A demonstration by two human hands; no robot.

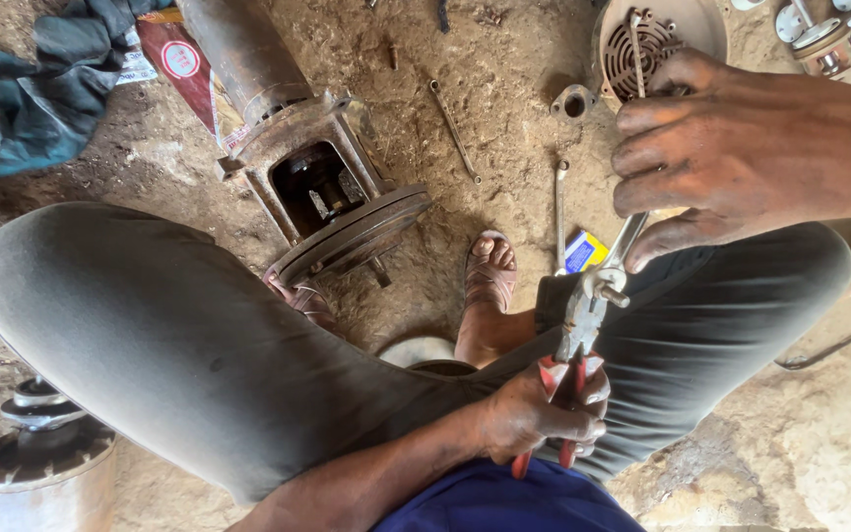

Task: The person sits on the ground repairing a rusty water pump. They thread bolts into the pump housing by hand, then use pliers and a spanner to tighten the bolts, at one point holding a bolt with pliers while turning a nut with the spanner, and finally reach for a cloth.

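My left hand (544, 414) is closed around the red handles of a pair of pliers (580, 325), low between my knees. The pliers' jaws clamp a small bolt and nut (610, 288). My right hand (731, 148) is higher on the right, with its fingers curled around a thin flat metal tool (628, 236) that slants down to that bolt. How the tool sits on the bolt is not visible. Both hands are dirty with grease.
A rusty pump housing (327, 187) with a round flange lies on the dirt ahead of my knees. A spanner (559, 212), a long rod (455, 128), a small ring (573, 102), a bowl (706, 22) holding a grille part, a teal cloth (32, 89) and a metal cylinder (41, 468) lie around.
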